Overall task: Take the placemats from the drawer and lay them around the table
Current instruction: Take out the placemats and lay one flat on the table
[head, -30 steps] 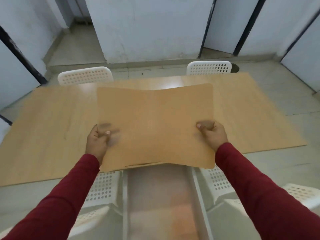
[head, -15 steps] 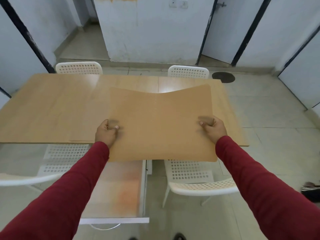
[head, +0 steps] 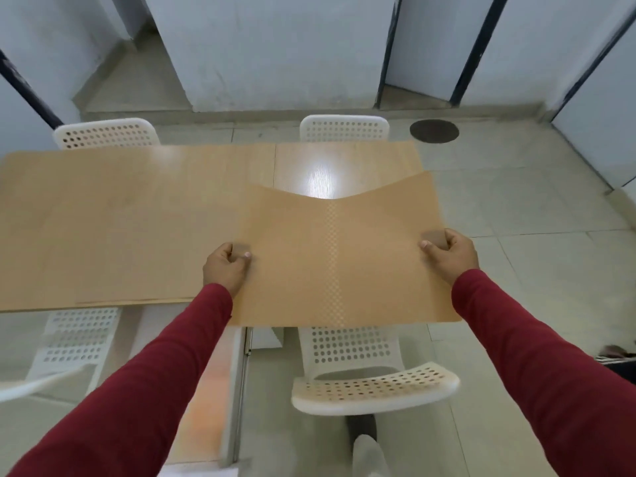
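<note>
The left hand [head: 225, 268] and right hand [head: 449, 254] each pinch a side edge of the placemat [head: 339, 256], thumbs on top, so it sags between them over the table [head: 120, 215], likely ready for laying.

your hands grip a tan placemat [head: 330, 256] with a faint checkered strip down its middle. beyond them, the table [head: 120, 215] is light wood grain. your sleeves [head: 165, 366] are dark red; the chair [head: 371, 383] below is white, perforated.
</note>
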